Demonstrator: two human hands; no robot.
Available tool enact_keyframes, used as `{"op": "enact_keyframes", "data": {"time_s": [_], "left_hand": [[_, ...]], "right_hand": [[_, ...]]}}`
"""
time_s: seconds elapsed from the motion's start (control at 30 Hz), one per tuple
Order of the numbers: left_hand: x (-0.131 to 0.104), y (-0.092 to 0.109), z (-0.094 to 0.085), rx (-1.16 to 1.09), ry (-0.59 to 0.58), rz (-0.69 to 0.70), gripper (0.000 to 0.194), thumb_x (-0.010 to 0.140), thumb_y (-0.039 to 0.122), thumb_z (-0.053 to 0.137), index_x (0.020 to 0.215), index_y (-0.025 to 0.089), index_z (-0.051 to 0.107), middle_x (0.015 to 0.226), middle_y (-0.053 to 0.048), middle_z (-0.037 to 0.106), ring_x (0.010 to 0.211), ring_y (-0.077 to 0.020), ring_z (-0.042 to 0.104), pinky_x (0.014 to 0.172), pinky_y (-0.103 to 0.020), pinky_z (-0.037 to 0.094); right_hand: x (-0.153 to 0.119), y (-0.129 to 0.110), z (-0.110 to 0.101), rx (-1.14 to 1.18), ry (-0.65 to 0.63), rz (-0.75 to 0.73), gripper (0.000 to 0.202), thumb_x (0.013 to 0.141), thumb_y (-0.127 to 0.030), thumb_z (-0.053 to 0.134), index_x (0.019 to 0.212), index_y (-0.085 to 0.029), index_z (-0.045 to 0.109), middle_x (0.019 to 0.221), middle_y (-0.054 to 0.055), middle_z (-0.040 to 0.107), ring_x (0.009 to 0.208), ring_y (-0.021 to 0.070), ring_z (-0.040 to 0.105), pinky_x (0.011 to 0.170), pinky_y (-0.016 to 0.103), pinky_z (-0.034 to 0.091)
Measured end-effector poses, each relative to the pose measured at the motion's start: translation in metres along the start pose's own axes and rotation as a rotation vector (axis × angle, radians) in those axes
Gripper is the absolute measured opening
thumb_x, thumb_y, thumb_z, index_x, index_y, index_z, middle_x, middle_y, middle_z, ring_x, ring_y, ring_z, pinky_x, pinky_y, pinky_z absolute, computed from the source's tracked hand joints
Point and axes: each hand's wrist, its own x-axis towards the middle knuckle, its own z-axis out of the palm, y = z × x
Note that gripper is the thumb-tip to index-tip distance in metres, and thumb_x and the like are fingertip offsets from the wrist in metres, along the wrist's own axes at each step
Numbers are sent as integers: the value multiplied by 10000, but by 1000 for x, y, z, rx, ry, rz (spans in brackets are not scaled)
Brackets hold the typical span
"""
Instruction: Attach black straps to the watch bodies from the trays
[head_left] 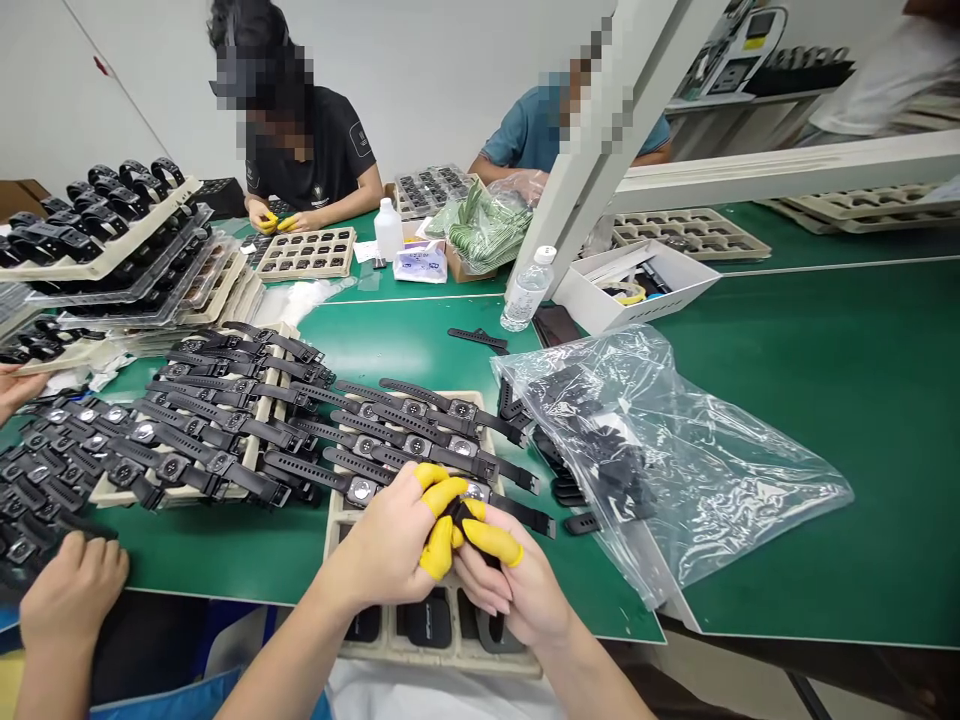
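Fingers (442, 520) capped in yellow cots pinch shut around a black smartwatch (466, 512) at the near edge of the green table (825, 400), your left hand (390, 550) and right hand (517, 585) meeting over a beige pulp tray (442, 650) whose near pockets hold dark parts. Across that table, a clear plastic bag (675, 450) of black strap pieces lies just right of your hands, and rows of finished watches (420, 435) lie side by side over the far end of the same tray, with more rows (217, 420) on the trays to the left. By the look of it you are fitting or pressing a strap onto the watch body; the next move would call for a steady pinch and a check that the strap seats squarely. Farther off, stacked trays of watches (105, 230) rise at the left, a white box (637, 285) and a water bottle (529, 290) stand by a white post (592, 130), and two co-workers sit opposite, one with a tray (304, 252) of small pockets. Another person's hand (71, 590) rests at lower left. Smallest of all, a white packet (420, 262) bears blue print too small to read; no brand shows.
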Motion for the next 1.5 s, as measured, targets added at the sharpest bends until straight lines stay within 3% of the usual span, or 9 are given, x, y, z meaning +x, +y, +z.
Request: {"op": "enact_keyframes", "data": {"time_s": [0.13,0.57,0.73,0.83,1.03,1.13,1.27,1.33,1.5], "left_hand": [[2,4,0,173,-58,4,378,933,177,450,1263,93,611,1111,-183,667,990,-311,591,912,-507,561],[-4,-4,-2,-145,14,-40,437,1002,194,511,1439,178,506,1249,-150,669,1118,-269,629,958,-425,567],[-5,-2,2,-330,281,-70,116,990,230,664,1103,215,683,1041,-74,699,973,-197,667,873,-334,576],[-4,3,3,-534,415,-113,117,981,314,710,1025,205,705,1113,-86,726,981,-200,711,869,-344,610],[6,1,-10,-912,999,-376,213,1008,399,680,1054,227,563,1040,-39,805,606,-135,733,597,-270,626],[7,1,-8,-943,807,-483,232,1001,358,689,1143,213,578,1125,-89,804,538,-131,722,527,-253,612],[2,6,6,-700,264,-395,352,989,158,585,1332,195,651,1294,-127,752,1047,-235,783,943,-390,656],[-1,6,11,-500,157,-254,542,900,29,518,1392,218,642,1376,-104,710,1277,-254,683,1118,-436,565],[-7,2,10,-301,80,-92,763,785,-40,433,1477,251,567,1441,-95,651,1359,-244,613,1147,-431,534]], "right_hand": [[0,2,-2,-35,24,1,352,944,-476,750,841,-186,579,397,-145,334,321,28,157,333,131,246],[-1,5,-2,-93,18,-51,376,967,-539,709,943,-182,592,424,-135,382,336,37,200,345,137,260],[-3,7,-2,-204,-19,-72,464,964,-646,662,964,-190,573,575,-88,495,348,44,346,358,166,311],[-4,6,-3,-219,-86,43,514,943,-691,658,937,-182,588,561,-104,442,338,27,267,343,164,239],[-13,-12,-7,-414,-192,252,520,917,-686,690,877,-179,580,472,-121,403,346,32,226,348,168,179],[-18,-21,-6,-478,-55,120,465,926,-622,723,898,-196,541,530,-91,519,356,34,339,383,167,241],[-18,-23,3,-426,28,3,419,974,-593,672,961,-191,558,636,-56,588,404,41,395,409,173,284],[-16,-21,7,-412,-3,29,424,982,-602,650,972,-185,575,609,-61,570,389,41,358,390,173,256],[-12,-14,7,-391,-4,56,422,975,-591,649,914,-177,592,485,-88,495,333,45,265,343,174,219]]}}
